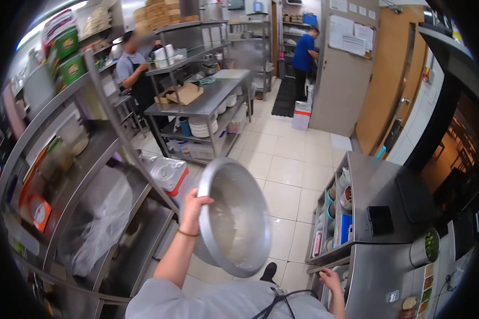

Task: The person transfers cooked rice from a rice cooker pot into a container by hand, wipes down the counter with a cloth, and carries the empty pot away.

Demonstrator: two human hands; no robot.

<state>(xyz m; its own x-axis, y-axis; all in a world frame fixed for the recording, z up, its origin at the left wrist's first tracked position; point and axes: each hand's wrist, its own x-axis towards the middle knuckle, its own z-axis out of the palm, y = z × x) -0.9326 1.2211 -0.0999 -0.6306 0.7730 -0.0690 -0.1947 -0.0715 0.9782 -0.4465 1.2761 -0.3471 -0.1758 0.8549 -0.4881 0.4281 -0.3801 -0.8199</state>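
Note:
My left hand (193, 212) grips the rim of a large metal mixing bowl (210, 186), with the thumb over the edge. The bowl is tilted on its side, its mouth facing right. Its inside (239, 212) looks wet and smeared with pale residue. My right hand (331, 279) is low at the right, beside the metal edge (330, 265) of the counter's lower compartment. Its fingers are loosely curled and hold nothing visible; whether they touch the edge I cannot tell.
Metal shelving (104, 159) with a plastic bag (104, 223) stands close on the left. A steel counter (378, 175) runs along the right, with a pot of green limes (430, 245). A worktable (197, 106) stands ahead. Two people (135, 74) (304, 53) are farther back. Tiled floor (287, 196) lies between.

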